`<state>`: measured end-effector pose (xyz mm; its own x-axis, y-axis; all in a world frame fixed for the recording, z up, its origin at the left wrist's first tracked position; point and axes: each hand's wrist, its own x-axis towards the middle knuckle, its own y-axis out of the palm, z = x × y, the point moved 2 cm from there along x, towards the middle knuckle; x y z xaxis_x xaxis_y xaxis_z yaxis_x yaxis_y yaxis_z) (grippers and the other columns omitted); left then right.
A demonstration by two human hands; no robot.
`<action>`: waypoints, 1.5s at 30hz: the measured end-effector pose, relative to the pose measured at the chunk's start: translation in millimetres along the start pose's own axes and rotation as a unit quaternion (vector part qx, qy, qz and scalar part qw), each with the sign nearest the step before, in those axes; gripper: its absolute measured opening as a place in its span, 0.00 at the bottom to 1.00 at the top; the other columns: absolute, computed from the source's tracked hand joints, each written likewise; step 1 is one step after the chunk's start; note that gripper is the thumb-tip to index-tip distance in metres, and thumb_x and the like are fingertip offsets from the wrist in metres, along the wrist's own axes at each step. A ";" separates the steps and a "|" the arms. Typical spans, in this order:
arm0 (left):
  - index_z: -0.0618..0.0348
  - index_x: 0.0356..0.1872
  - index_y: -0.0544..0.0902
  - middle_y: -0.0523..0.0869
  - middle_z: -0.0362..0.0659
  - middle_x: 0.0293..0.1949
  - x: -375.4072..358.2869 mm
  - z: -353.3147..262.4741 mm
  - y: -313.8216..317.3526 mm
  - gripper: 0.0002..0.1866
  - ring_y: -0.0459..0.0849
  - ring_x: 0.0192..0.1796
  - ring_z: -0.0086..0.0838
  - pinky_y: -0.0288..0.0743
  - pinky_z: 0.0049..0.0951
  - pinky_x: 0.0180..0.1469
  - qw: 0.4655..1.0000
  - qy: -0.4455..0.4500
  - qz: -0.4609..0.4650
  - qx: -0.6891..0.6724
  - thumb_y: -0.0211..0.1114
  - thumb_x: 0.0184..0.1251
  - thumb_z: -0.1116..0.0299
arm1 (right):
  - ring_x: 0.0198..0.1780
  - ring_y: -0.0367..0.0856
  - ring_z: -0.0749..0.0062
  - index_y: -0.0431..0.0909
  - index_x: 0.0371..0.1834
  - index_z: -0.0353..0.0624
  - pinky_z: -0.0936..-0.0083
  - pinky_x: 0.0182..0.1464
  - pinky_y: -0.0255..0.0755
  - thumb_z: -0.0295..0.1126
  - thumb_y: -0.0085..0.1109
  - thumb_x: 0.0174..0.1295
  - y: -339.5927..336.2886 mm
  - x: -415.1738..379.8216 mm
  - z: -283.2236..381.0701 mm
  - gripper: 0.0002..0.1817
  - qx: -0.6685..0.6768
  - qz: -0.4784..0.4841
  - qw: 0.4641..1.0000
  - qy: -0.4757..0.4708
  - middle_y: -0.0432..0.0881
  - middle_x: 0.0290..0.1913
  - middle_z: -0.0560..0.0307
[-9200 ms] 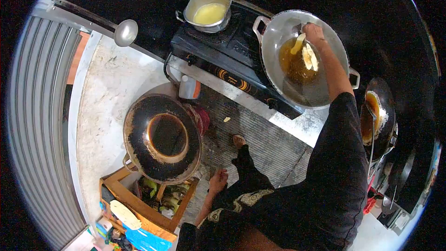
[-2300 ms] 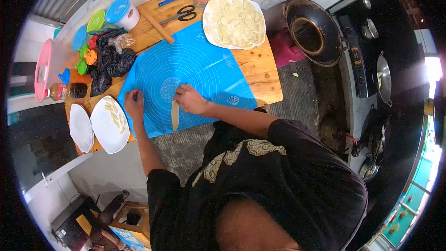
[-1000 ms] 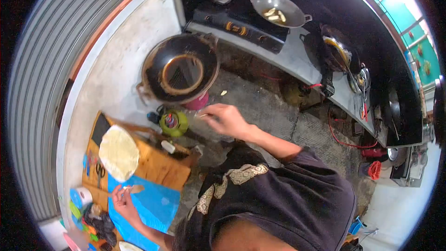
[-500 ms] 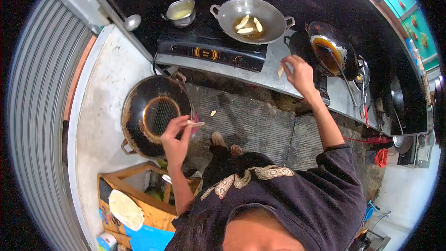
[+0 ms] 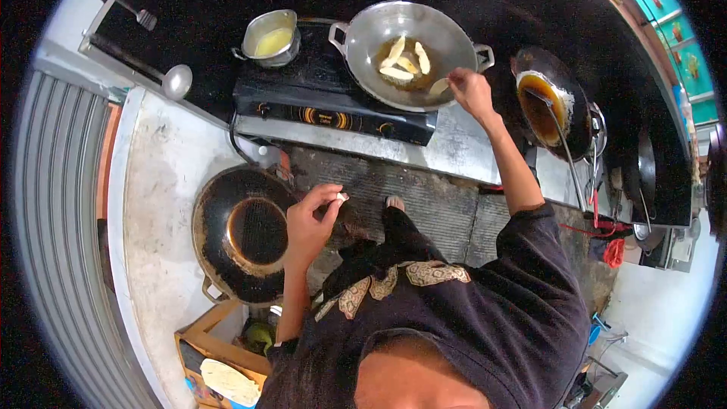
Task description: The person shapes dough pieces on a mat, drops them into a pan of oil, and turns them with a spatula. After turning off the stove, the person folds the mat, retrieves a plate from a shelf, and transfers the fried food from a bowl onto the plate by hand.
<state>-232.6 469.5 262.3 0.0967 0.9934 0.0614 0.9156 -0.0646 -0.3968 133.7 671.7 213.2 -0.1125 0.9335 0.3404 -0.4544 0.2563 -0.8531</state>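
Observation:
My right hand (image 5: 472, 97) pinches a pale dough strip (image 5: 439, 87) at the near right rim of the silver wok (image 5: 367, 38). Inside that wok, several pale strips (image 5: 396, 73) lie in shallow oil. Lower down, my left hand (image 5: 309, 226) is closed in a pinch on a second pale dough strip (image 5: 342, 197), of which only a small end shows. It is above the floor, just right of a large dark wok (image 5: 208, 208).
The silver wok sits on a black stove (image 5: 333, 117), beside a small pot of yellow liquid (image 5: 273, 42). To the right, a dark wok (image 5: 541, 117) holds brown oil and a long-handled utensil. A ladle (image 5: 177, 82) hangs left. A pale slab (image 5: 229, 382) lies bottom left.
My right hand has moved left to the silver wok's rim with its strip. My left hand has shifted right, away from the dark wok. The view has moved closer to the stove.

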 end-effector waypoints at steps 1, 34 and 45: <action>0.60 0.44 0.81 0.87 0.43 0.38 8.2 -1.0 -1.8 0.10 0.86 0.39 0.23 0.76 0.22 0.40 1.000 -0.011 0.002 0.020 0.63 0.60 0.77 | 0.36 0.84 0.59 0.82 0.35 0.41 0.66 0.38 0.76 0.31 0.61 0.54 12.8 9.3 -7.5 0.08 -0.021 0.021 1.000 0.009 0.84 0.33 0.50; 0.59 0.53 0.73 0.85 0.48 0.41 186.9 -34.6 169.2 0.16 0.86 0.43 0.39 0.78 0.28 0.41 0.996 0.061 -0.067 -0.007 0.57 0.63 0.78 | 0.36 0.81 0.60 0.82 0.41 0.44 0.67 0.39 0.75 0.39 0.68 0.50 -20.8 53.2 21.2 0.16 0.269 0.290 0.903 -0.165 0.82 0.36 0.51; 0.61 0.62 0.63 0.84 0.51 0.43 207.8 -28.3 204.6 0.20 0.83 0.45 0.29 0.74 0.27 0.51 0.970 -0.021 -0.020 -0.240 0.49 0.69 0.75 | 0.38 0.83 0.64 0.83 0.34 0.40 0.73 0.35 0.76 0.26 0.67 0.49 -45.1 35.9 5.1 0.08 0.207 0.095 0.960 -0.163 0.83 0.37 0.54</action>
<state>-14.1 660.0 219.7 0.0509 0.9984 0.0260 0.9955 -0.0528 0.0788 145.6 692.3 265.9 -0.4686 0.8081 0.3570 -0.7026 -0.0960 -0.7050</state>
